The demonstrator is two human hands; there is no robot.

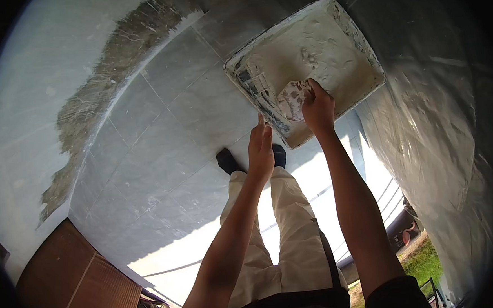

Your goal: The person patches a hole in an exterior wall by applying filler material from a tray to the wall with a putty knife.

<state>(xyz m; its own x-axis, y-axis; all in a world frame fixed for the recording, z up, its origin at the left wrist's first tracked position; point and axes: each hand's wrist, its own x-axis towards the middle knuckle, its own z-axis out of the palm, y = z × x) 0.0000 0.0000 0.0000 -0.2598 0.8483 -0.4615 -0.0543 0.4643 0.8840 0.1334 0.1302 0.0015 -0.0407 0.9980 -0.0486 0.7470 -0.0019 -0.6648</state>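
Note:
A rectangular tray (301,18) holds a wide spread of wet, pale grey plaster (330,47), with dark streaks along its left wall. My right hand (318,109) reaches over the tray's near side, fingers closed on a plaster-smeared flat scraper (293,99). The scraper's blade points left and is low over the plaster; whether it touches is unclear. At the tray's left rim is my left hand (261,147), its thumb and fingers seemingly pinching the edge, partly hidden by the hand itself.
My feet in dark socks (230,161) stand on grey floor tiles (165,119) just short of the tray. A wall (34,99) with a rough dark patch (111,66) curves along the left. Plastic sheeting (425,126) hangs at right; a brown panel (76,277) stands lower left.

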